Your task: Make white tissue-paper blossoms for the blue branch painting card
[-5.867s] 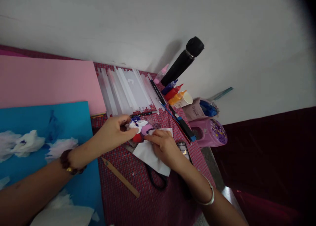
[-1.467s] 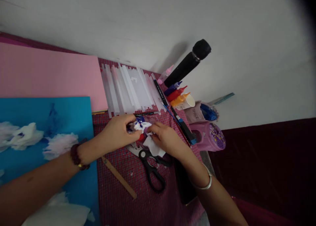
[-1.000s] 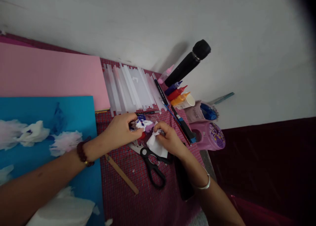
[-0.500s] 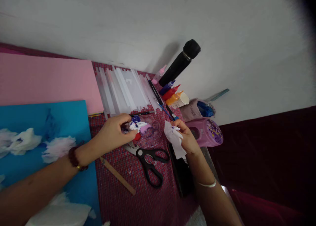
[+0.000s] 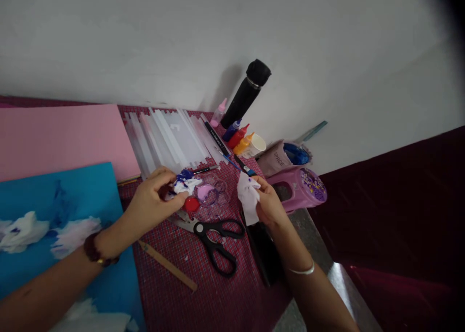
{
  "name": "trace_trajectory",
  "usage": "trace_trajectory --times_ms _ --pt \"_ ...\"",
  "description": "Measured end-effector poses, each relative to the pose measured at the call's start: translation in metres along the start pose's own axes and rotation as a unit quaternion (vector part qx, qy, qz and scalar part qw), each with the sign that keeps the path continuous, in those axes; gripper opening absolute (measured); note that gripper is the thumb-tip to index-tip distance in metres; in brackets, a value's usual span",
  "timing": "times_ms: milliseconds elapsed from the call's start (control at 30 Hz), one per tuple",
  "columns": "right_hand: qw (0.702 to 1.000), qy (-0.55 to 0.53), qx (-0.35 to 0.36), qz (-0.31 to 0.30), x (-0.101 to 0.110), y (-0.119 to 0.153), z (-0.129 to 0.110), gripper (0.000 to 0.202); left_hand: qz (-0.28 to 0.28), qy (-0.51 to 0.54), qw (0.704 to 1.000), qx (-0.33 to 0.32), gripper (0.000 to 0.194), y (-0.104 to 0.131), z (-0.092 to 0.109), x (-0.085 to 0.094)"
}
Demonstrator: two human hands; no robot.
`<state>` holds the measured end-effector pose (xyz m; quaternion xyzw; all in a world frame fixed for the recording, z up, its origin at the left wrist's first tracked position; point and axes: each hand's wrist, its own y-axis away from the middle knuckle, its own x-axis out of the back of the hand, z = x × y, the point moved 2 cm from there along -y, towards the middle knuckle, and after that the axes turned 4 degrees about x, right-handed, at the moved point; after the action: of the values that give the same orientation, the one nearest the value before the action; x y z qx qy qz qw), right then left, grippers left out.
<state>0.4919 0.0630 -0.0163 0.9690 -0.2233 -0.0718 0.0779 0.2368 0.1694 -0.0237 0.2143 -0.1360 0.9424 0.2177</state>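
My left hand [image 5: 156, 199] grips a crumpled white tissue [image 5: 186, 184] stained purple, held at the left side of a clear flower-shaped palette [image 5: 221, 196]. Pink paint [image 5: 206, 193] and red paint [image 5: 192, 204] show in the palette's wells. To the right, my right hand [image 5: 268, 201] pinches a white tissue piece [image 5: 248, 196] with small purple marks, which hangs above the dark phone-like object [image 5: 265, 254]. On the left, a blue sheet [image 5: 83, 187] carries crumpled tissue puffs [image 5: 25, 231] and a dark blue smear.
Black-handled scissors [image 5: 218, 240] and a wooden stick [image 5: 169, 266] lie on the checked cloth [image 5: 163, 303]. Behind are plastic strips [image 5: 170, 138], paint bottles [image 5: 238, 136], a paper cup [image 5: 257, 144] and a black flask [image 5: 245, 95]. A pink sheet [image 5: 65, 138] lies far left.
The view has shifted, so the table items sit further left. The red well is less covered by my left hand. Both hands still hold their tissues.
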Motion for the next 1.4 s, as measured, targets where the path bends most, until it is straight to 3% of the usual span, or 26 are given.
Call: trace_trajectory --times_ms 167,367,533,700,867,1133,1200,1267,1333,1400 --pt "0.975 0.192 0.107 -0.044 -0.001 0.008 -0.001 0.013 -0.056 0.008 0.997 0.061 0.019 0.003 -0.002 -0.003" --pt "0.862 0.407 0.283 -0.108 -0.026 0.01 -0.003 0.032 -0.057 -0.028 0.997 0.049 0.019 0.002 0.005 -0.003" --pt "0.768 0.562 0.274 -0.14 -0.046 0.022 0.001 0.044 -0.049 -0.036 0.997 0.042 0.016 0.003 0.007 -0.003" --pt "0.743 0.617 0.235 -0.106 -0.049 0.032 0.002 0.055 -0.053 -0.069 0.995 0.057 0.018 0.006 0.006 -0.005" --pt "0.757 0.595 0.242 -0.121 -0.053 0.033 0.007 0.061 -0.042 -0.067 0.994 0.078 0.022 0.007 0.004 -0.007" --pt "0.829 0.484 0.238 -0.147 -0.051 0.023 0.017 0.063 -0.026 -0.057 0.992 0.106 0.023 0.006 0.004 -0.007" --pt "0.865 0.422 0.218 -0.165 -0.049 0.02 0.018 0.06 -0.024 -0.054 0.993 0.103 0.022 0.006 0.003 -0.007" --pt "0.921 0.317 0.162 -0.157 -0.043 0.017 0.018 0.055 -0.02 -0.059 0.994 0.095 0.02 0.006 0.002 -0.008" --pt "0.971 0.189 0.095 -0.107 -0.034 0.015 0.015 0.051 -0.017 -0.062 0.994 0.09 0.019 0.006 0.001 -0.008" --pt "0.995 0.08 0.052 -0.036 -0.025 0.012 0.009 0.046 -0.02 -0.059 0.994 0.09 0.019 0.006 0.0 -0.009"
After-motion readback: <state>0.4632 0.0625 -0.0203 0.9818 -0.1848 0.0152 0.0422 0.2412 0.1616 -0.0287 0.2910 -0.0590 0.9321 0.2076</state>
